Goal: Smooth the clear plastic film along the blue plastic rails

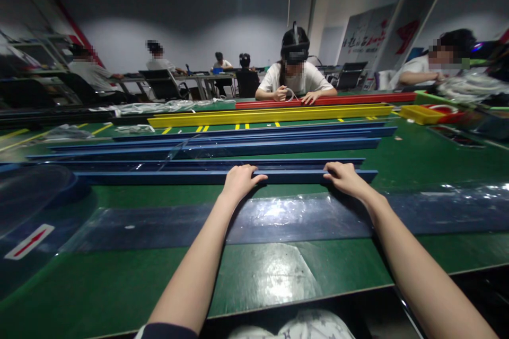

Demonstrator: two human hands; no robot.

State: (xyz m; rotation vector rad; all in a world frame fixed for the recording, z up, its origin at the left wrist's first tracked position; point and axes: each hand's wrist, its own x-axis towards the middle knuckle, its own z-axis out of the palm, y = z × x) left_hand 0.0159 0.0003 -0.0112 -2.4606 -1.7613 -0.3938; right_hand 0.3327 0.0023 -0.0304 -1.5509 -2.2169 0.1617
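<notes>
A long blue channel strip (pixel 294 176) lies across the green table in front of me. My left hand (pixel 242 177) grips it near its middle, thumb along the near face and fingers over the top edge. Toward its right end, my right hand (pixel 345 176) holds the same strip, fingers curled over the edge. Nearer to me, a clear plastic sleeve (pixel 159 226) stretches flat from side to side, with something dark blue showing through it. At the left, a curved sheet of clear plastic (pixel 35 196) carries a white label with a red arrow (pixel 29 242).
Beyond lie more blue strips (pixel 278 144), a yellow strip (pixel 270 115) and a red strip (pixel 358 99). Across the table a person (pixel 296 77) in a headset handles a white cord. At the right stand a yellow tray (pixel 421 114) and a green bin (pixel 433 98).
</notes>
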